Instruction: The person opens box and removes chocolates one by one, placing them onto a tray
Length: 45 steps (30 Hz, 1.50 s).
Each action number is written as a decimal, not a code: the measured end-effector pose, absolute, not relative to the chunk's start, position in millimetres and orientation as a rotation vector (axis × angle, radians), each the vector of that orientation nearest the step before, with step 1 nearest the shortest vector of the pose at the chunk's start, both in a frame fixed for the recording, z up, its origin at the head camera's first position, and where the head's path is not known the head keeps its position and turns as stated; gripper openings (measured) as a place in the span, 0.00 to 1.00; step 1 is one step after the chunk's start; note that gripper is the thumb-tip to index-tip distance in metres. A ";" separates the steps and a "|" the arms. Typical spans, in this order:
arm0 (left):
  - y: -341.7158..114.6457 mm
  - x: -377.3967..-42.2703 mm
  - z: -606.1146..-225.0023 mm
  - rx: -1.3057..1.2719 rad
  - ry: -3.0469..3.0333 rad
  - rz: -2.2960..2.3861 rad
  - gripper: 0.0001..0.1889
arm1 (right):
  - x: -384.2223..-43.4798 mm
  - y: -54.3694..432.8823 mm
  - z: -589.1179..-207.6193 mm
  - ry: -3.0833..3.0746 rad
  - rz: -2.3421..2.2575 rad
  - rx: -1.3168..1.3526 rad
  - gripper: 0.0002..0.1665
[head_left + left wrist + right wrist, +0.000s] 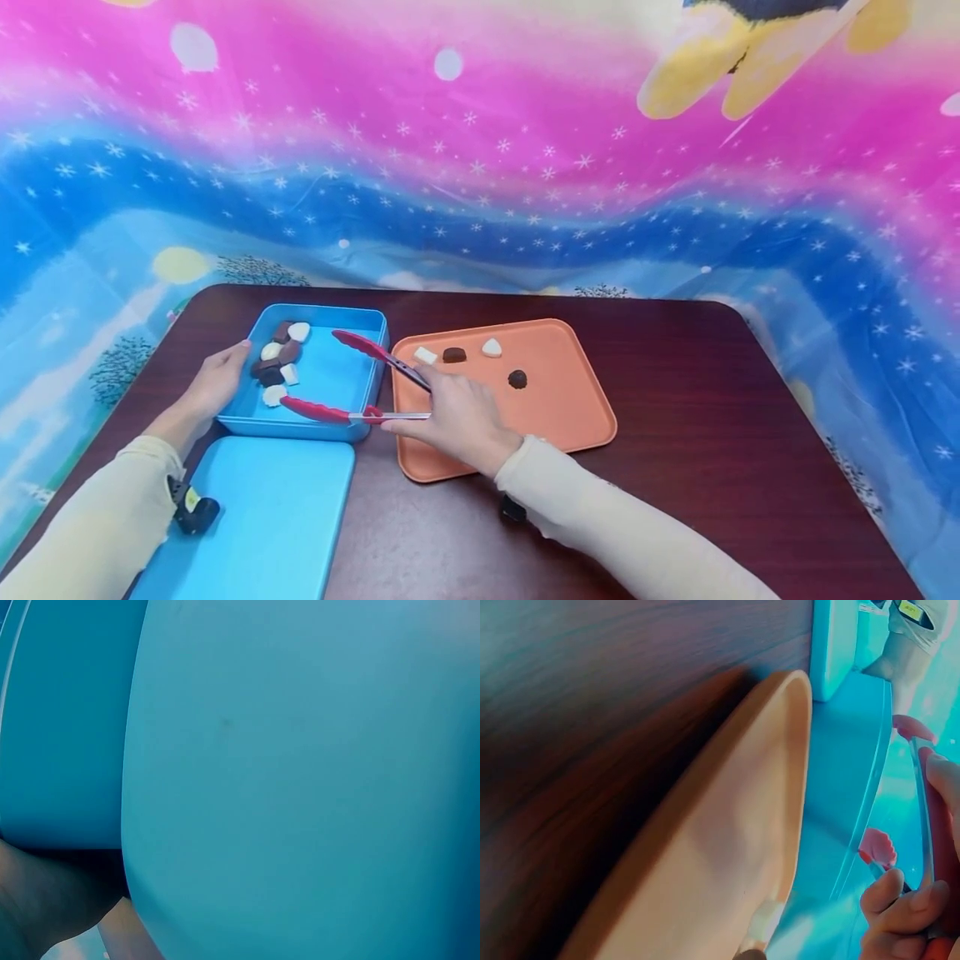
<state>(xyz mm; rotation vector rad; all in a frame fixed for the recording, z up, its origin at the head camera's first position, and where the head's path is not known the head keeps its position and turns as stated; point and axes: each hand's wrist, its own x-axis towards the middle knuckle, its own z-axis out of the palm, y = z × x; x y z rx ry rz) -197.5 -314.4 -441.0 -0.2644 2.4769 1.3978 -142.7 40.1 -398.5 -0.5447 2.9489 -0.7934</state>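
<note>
My right hand (468,417) holds a pair of tongs (408,375) with red tips, their arms spread apart over the blue box (341,358). Nothing sits between the tips; the lower one overlaps a pale shell-shaped piece (274,396) in the head view. Several dark and white chocolate-like pieces (288,352) lie along the box's left side. At that side's wall, my left hand (217,379) grips the box by its rim. On the orange tray (555,417) are a white block (425,356), a brown piece (454,355), a white triangular piece (491,347) and a dark round piece (517,379).
A flat blue lid (262,508) lies in front of the box, under my left forearm. The tray stands close to the box's right side. Dark wooden table (690,433) extends to the right, and a patterned cloth (480,167) hangs behind it.
</note>
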 end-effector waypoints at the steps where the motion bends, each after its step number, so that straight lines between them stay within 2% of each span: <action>1: -315.5 -196.8 -440.7 -0.269 2.478 1.396 0.44 | -142.5 36.5 -398.5 2.947 -0.795 -0.554 0.45; 9: -319.2 -196.2 -440.6 -0.273 2.471 1.386 0.44 | -146.0 15.9 -394.4 2.939 -0.796 -0.603 0.39; 16: -316.0 -199.5 -437.7 -0.263 2.470 1.403 0.44 | -161.9 -3.6 -387.7 2.965 -0.670 -0.586 0.42; 26: -314.7 -200.4 -441.3 -0.221 2.474 1.414 0.43 | -167.3 -23.5 -389.1 3.038 -0.282 -0.667 0.25; 29: -314.6 -201.2 -442.0 -0.219 2.480 1.416 0.43 | -168.0 -26.1 -390.4 3.079 -0.173 -0.710 0.23; 35: -314.5 -203.3 -443.2 -0.221 2.479 1.406 0.43 | -169.5 -25.6 -390.8 3.085 -0.089 -0.767 0.22; 45: -315.4 -200.2 -441.8 -0.216 2.470 1.399 0.43 | -161.2 -1.5 -393.6 3.041 -0.367 -0.779 0.27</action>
